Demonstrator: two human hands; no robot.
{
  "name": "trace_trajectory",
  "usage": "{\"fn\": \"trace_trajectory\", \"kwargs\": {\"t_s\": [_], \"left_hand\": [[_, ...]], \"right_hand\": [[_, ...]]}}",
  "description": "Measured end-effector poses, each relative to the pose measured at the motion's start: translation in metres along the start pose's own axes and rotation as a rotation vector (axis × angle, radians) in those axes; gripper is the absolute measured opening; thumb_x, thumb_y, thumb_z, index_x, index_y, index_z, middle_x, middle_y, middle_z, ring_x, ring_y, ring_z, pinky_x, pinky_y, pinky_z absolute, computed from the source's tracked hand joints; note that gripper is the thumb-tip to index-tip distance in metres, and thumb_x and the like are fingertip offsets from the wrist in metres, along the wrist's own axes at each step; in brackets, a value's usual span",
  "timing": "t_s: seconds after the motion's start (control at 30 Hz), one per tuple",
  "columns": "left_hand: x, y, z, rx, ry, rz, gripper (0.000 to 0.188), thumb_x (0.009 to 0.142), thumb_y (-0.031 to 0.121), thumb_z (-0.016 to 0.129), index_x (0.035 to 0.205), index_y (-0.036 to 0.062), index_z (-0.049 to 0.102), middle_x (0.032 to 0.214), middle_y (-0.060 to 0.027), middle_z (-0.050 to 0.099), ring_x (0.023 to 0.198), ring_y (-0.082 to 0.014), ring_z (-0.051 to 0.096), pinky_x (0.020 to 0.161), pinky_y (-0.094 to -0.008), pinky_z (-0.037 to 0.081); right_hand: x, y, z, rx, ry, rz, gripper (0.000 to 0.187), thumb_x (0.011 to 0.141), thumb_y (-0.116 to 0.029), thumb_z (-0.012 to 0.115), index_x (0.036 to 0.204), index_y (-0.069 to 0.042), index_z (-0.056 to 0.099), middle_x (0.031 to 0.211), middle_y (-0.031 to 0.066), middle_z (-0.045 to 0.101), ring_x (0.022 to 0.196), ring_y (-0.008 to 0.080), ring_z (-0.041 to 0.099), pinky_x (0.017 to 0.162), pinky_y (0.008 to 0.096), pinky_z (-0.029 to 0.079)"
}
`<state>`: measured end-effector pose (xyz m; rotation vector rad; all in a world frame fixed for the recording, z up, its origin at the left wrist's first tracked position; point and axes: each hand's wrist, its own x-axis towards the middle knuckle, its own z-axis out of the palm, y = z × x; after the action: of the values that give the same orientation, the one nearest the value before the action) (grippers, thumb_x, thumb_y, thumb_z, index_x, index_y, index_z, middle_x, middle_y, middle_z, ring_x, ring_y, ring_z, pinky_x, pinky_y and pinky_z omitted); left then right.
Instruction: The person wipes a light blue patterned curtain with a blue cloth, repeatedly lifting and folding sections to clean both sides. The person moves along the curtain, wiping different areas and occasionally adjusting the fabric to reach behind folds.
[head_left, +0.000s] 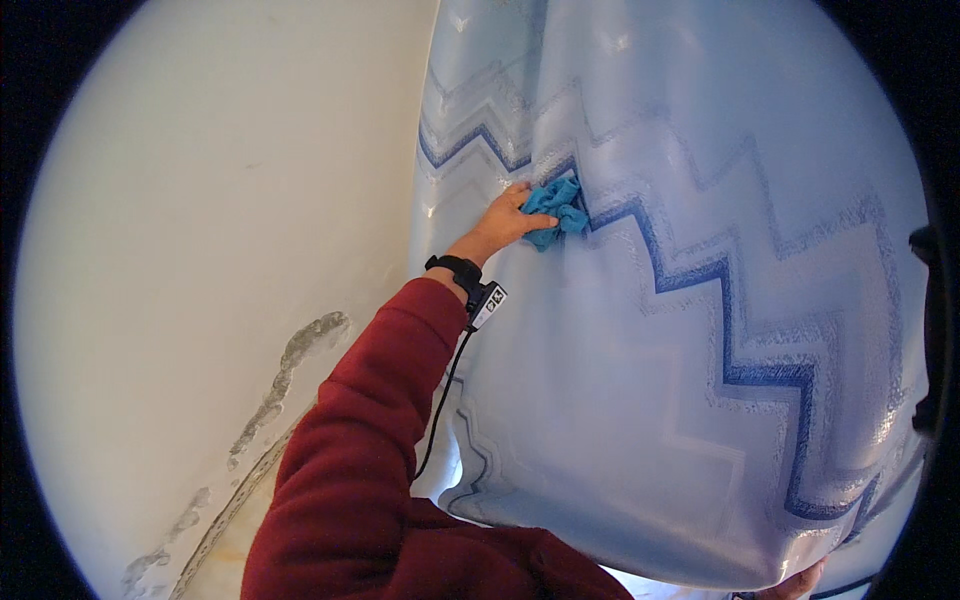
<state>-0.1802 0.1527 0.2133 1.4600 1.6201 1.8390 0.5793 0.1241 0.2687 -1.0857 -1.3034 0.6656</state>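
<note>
Left hand [508,222]: raised on an outstretched arm, seen from the back. The fingers [520,196] are curled round a crumpled teal cloth [556,208] and pressed with it against a large pale-blue panel [620,400]. How tightly the fingers are closed on the cloth cannot be told, since the palm side is hidden; the cloth is bunched just right of the fingertips and touches the panel's surface.

Panel: glossy, with stepped zigzag bands in dark blue, mid blue and white running diagonally from upper left to lower right. The cloth is set right on the dark-blue zigzag line [728,330], at one of its upper steps. Light is reflected off the panel above and to the right of the fingers.

Left wrist: a black strap [455,270] is worn there, with a small white-and-black device [488,304] attached just below it and a thin black cable [440,400] hung from it down along the forearm. The forearm is covered by a dark red sleeve [360,440].

Right hand [797,580]: only a few fingertips are seen at the bottom edge of the view, well below and to the right of the cloth, touching the panel's lower rim from beneath. Their grip cannot be judged.

Left of the fingers, a cream wall [200,250] is seen, with a grey patch of flaked paint [285,375] low down.
</note>
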Motion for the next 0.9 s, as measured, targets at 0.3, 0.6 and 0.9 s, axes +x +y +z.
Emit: {"fn": "trace_trajectory", "kwargs": {"t_s": [0.3,0.6,0.9], "left_hand": [[-0.071,0.001,-0.022,-0.391,0.087,-0.041,0.039,0.081,0.020,0.072,0.112,-0.0008,0.060,0.097,-0.0064,0.063,0.090,-0.0143,0.058,0.078,-0.0281,0.048],[-0.181,0.097,-0.031,-0.100,0.364,0.059,0.026,0.083,0.014,0.071,0.100,0.0013,0.056,0.088,-0.0013,0.058,0.080,-0.0088,0.054,0.071,-0.0260,0.047],[-0.203,0.160,0.001,0.453,0.501,0.228,0.030,0.075,0.015,0.079,0.090,0.0022,0.056,0.085,-0.0129,0.053,0.075,-0.0277,0.057,0.067,-0.0349,0.047]], "right_hand": [[0.016,-0.015,0.123,0.019,-0.432,-0.122,0.042,0.097,-0.023,0.051,0.127,0.006,0.051,0.118,0.0119,0.058,0.106,0.0194,0.053,0.094,0.0303,0.040],[0.132,0.027,0.364,-0.686,-0.073,-0.505,0.040,0.097,-0.021,0.050,0.134,-0.004,0.049,0.133,0.0174,0.052,0.107,0.0277,0.059,0.088,0.0399,0.048],[-0.147,-0.088,0.466,0.820,-1.419,0.087,0.071,0.082,-0.017,0.072,0.142,-0.006,0.036,0.137,0.0121,0.044,0.116,0.0225,0.054,0.086,0.0336,0.051]]}}
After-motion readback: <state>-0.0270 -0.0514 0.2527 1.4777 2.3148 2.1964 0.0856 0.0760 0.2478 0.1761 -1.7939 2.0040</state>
